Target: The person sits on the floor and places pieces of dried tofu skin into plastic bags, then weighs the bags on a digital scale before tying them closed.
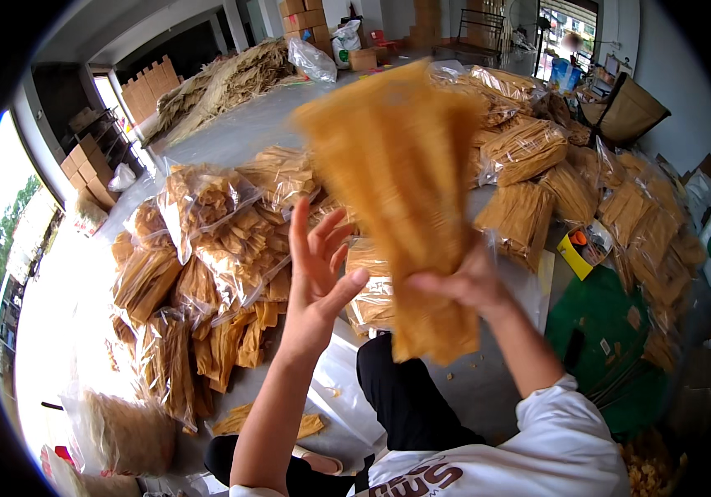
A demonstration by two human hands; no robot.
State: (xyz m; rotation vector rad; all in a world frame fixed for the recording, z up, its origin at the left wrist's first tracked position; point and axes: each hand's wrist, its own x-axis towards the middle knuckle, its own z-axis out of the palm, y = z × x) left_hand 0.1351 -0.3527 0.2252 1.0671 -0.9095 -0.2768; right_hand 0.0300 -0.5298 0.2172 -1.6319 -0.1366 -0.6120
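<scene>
- Above the person's black-trousered knee [397, 389], a long golden-tan bundle of thin, pleated sheets [405, 182] stands nearly upright, blurred.
- Fingers of the right hand [463, 286] are closed around its lower part, thumb across the near face.
- Just left of the bundle, the left hand [318, 269] is raised, fingers spread and curved, holding nothing.
- Beyond, on the grey floor [243, 132], clear plastic bags of similar tan sheets [206, 199] lie heaped.
- Farther right, a small open yellow box [575, 257] sits by a flat green sheet [591, 331].
</scene>
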